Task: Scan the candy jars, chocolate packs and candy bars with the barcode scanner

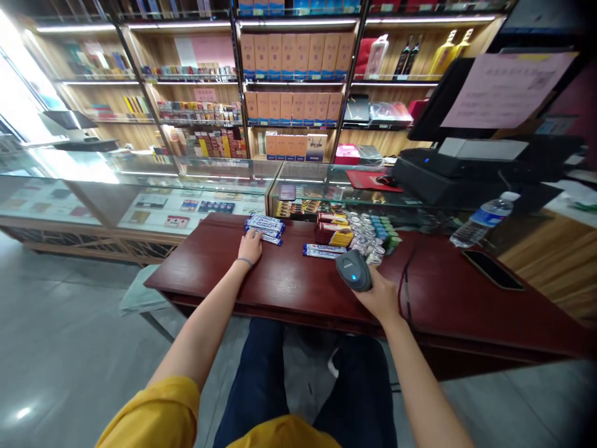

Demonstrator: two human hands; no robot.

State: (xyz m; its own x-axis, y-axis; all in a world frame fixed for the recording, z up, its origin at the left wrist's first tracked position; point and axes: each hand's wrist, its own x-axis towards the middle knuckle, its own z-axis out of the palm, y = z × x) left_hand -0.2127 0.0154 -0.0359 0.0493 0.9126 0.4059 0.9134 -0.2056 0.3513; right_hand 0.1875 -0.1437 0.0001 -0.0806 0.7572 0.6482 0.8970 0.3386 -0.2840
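Note:
My right hand (pixel 380 295) is wrapped around the handle of a dark grey barcode scanner (pixel 353 270), which shows a blue light. The scanner is held just above the table, near two blue-and-white stick packets (pixel 321 251) lying side by side. My left hand (pixel 252 246) rests at the near edge of a small pile of similar blue-and-white packets (pixel 265 224), its fingers laid over the closest one. To the right of the pile stand stacked red-and-yellow packs (pixel 333 230), and against them are rows of small silver-topped containers (pixel 366 236) and green ones (pixel 386 233).
All this sits on a dark red wooden table (pixel 280 283). A water bottle (pixel 485 219) and a phone (pixel 493 269) lie at its right side. A black cable (pixel 405 283) crosses the tabletop. Behind are glass display counters (pixel 224 171) and a black register (pixel 433 171).

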